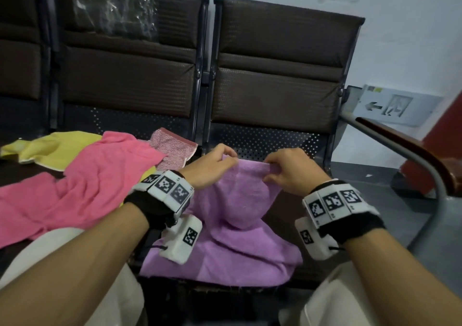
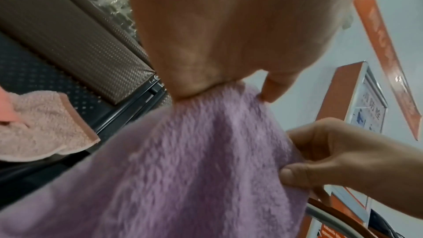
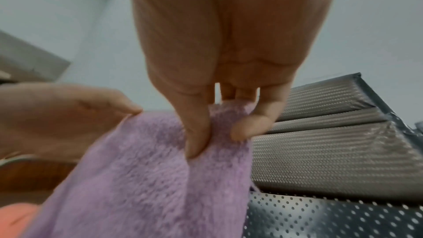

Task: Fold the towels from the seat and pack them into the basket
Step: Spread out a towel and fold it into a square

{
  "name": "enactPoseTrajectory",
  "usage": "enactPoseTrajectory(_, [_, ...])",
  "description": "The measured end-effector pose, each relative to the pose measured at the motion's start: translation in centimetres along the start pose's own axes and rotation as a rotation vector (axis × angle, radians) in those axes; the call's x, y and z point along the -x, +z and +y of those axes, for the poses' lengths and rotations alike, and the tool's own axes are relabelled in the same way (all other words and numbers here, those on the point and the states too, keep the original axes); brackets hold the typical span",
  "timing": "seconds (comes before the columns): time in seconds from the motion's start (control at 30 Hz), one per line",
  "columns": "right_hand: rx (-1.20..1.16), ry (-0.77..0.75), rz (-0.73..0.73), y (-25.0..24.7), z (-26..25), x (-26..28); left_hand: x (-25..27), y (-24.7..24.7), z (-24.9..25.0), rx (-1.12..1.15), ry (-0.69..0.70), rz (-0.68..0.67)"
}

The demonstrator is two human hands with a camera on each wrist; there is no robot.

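Note:
A purple towel [image 1: 232, 225] hangs from both my hands over the right-hand seat, its lower part bunched on the seat's front edge. My left hand [image 1: 215, 163] pinches the towel's upper left edge. My right hand [image 1: 282, 168] pinches the upper right edge, thumb and fingers curled round the cloth. In the left wrist view the purple towel [image 2: 194, 169] fills the lower frame, and my right hand [image 2: 332, 156] grips its side. The right wrist view shows my fingers [image 3: 199, 133] pressed into the purple towel [image 3: 148, 178]. No basket is in view.
A bright pink towel [image 1: 82, 185], a yellow towel [image 1: 50, 148] and a pale speckled pink towel [image 1: 175, 148] lie on the left seat. Brown padded backrests [image 1: 275, 75] stand behind. A grey metal armrest [image 1: 412, 155] curves at the right, with bare floor beyond it.

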State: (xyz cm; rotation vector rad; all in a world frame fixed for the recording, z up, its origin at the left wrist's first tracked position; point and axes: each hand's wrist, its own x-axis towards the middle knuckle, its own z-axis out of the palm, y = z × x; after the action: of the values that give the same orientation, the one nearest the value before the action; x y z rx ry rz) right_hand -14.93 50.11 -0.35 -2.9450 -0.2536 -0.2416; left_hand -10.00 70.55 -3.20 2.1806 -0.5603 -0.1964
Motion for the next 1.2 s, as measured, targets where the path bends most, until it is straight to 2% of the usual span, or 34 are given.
enactPoseTrajectory(0.07, [0.151, -0.047, 0.048, -0.3, -0.6, 0.7, 0.8, -0.2, 0.6, -0.073, 0.024, -0.061])
enactPoseTrajectory(0.17, [0.241, -0.057, 0.059, -0.7, -1.3, 1.2, 2.2, -1.2, 1.4, -0.238, 0.091, -0.046])
enactPoseTrajectory(0.3, [-0.125, 0.102, 0.094, -2.0, -2.4, 1.6, 3.9, -3.3, 3.2, -0.398, 0.148, 0.018])
enactPoseTrajectory(0.37, [-0.237, 0.102, 0.166, -3.1, -2.9, 1.7, 4.7, -4.5, 4.7, -0.43, 0.204, 0.104])
enactPoseTrajectory(0.5, [-0.447, 0.095, 0.394, -7.0, -3.2, 0.5, 5.5, -7.9, 7.2, -0.408, 0.279, 0.352])
enactPoseTrajectory(0.6, [-0.627, 0.112, 0.512, -9.2, -3.6, -1.7, 5.0, -10.1, 8.6, -0.292, 0.252, 0.436])
enactPoseTrajectory(0.7, [-0.679, 0.092, 0.525, -10.0, -4.3, -3.8, 3.6, -11.5, 9.3, -0.27, 0.191, 0.476])
enactPoseTrajectory(0.87, [-0.624, 0.122, 0.574, -10.9, -3.7, -7.3, -0.2, -13.1, 10.2, -0.285, 0.125, 0.49])
enactPoseTrajectory(1.03, [-0.69, 0.087, 0.691, -12.5, -3.2, -9.0, -3.0, -13.5, 11.7, -0.14, 0.2, 0.598])
enactPoseTrajectory(1.2, [-0.792, 0.071, 0.638, -9.3, -2.1, -5.6, -1.2, -10.7, 9.7, 0.08, 0.271, 0.563])
